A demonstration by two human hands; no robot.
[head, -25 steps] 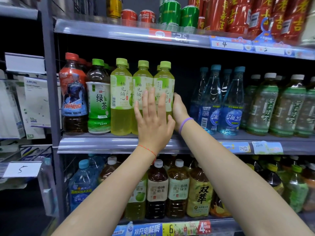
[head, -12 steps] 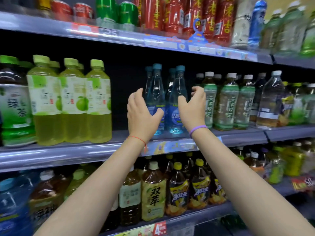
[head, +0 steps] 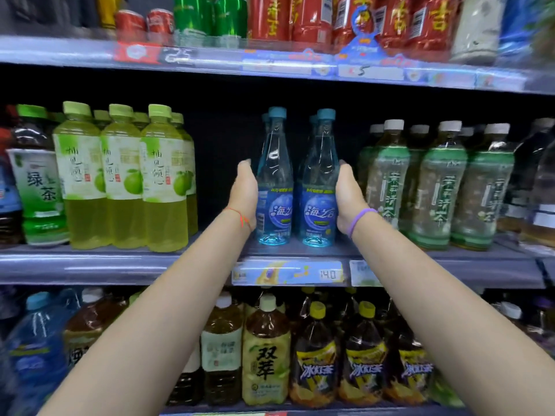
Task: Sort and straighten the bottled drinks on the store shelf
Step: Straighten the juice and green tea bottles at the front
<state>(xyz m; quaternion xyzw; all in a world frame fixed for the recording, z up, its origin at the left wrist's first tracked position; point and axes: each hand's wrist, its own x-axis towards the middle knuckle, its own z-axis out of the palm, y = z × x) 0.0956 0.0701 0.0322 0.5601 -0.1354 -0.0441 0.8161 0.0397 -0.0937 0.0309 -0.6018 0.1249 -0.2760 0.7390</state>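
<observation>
Two blue water bottles stand side by side at the front of the middle shelf [head: 120, 265], the left one [head: 274, 175] and the right one [head: 319, 175], with more blue caps behind them. My left hand [head: 244, 193] presses flat against the outer side of the left bottle. My right hand [head: 348, 196] presses against the outer side of the right bottle. Both palms face inward with the fingers nearly straight. The fingertips reach a little behind the bottles.
Yellow-green drink bottles [head: 123, 181] line the shelf to the left, across a dark gap. White-capped green tea bottles [head: 438, 187] stand close on the right. Cans and red packs [head: 210, 16] fill the shelf above. Larger tea bottles [head: 265, 355] fill the shelf below.
Both hands left the yellow-green bottles, moved right to the blue bottles, and now press against their sides. The view shifted right with them.
</observation>
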